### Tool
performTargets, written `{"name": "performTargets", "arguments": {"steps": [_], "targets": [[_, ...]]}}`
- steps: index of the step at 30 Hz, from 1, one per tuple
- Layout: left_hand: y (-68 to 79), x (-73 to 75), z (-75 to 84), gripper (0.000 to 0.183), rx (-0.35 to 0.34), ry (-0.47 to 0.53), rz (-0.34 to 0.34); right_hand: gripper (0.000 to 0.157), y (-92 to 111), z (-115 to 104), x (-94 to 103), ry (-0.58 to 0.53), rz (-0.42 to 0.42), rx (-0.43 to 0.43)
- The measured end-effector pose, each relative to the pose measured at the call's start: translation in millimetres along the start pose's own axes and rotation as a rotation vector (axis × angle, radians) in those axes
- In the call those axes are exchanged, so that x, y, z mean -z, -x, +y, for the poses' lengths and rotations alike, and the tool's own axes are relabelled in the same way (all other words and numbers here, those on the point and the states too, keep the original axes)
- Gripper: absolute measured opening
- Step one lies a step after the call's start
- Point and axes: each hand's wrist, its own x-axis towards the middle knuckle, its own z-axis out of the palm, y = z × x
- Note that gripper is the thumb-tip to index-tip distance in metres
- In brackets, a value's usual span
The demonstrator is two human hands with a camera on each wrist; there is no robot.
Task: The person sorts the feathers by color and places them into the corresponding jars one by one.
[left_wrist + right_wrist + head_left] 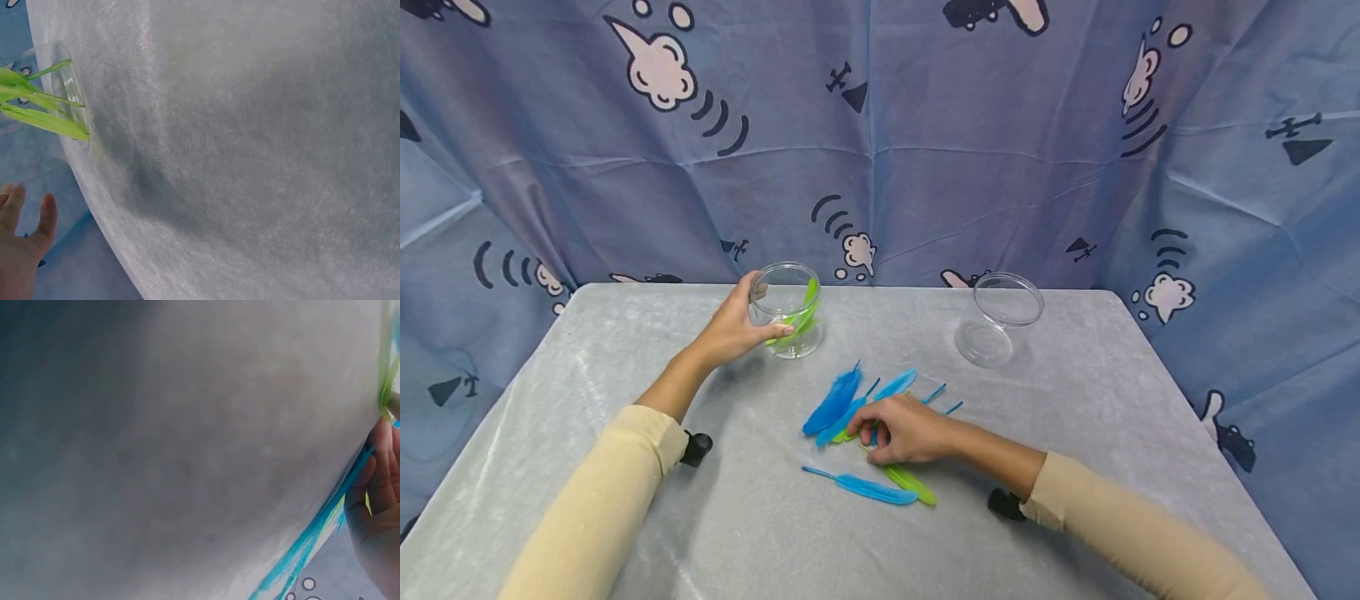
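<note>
Two bare hands work at a table (pixel 745 517) covered in pale grey, velvety cloth. The left hand (pixel 733 329) grips a clear, round-bowled footed cup (pixel 775 297), its thumb along the near side and its other fingers partly hidden round the far side; whether the cup is glass or plastic cannot be told. Several slender lime-green feathers (pixel 810 302) lean inside, overlapping too much to count. In the left wrist view the cup runs off the left edge, and the hand shows only in the lower corner. The right hand (pixel 913 429), fingers curled, is over a loose pile of bright blue feathers (pixel 835 404) and green ones near the table's middle. It covers much of the pile, so that two blue quills poke out beyond it with their vanes mostly hidden. Its fingertips appear to pinch a thin green feather (pixel 386 394), though the right wrist view is blurred and cuts off both the hand and that feather at the edge. Nearer the person, a single long blue feather (pixel 876 489) lies across the tip of a broad green feather (pixel 912 485), whose other end disappears by the hand. A second clear, footed cup (pixel 985 343) stands at the far right, its transparent wall hard to make out between rim and base.
</note>
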Motion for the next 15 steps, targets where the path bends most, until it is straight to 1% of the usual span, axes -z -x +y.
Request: {"name": "performTargets", "arguments": {"steps": [8, 15], "targets": [[-0.1, -0.1, -1.4, 0.112, 0.001, -0.005, 0.002, 0.029, -0.3, -2.5, -1.5, 0.002, 0.010, -0.007], [0.0, -0.8, -1.7, 0.111, -0.007, 0.000, 0.009, 0.028, -1.2, -5.1, -1.9, 0.027, 0.019, -0.002]]}}
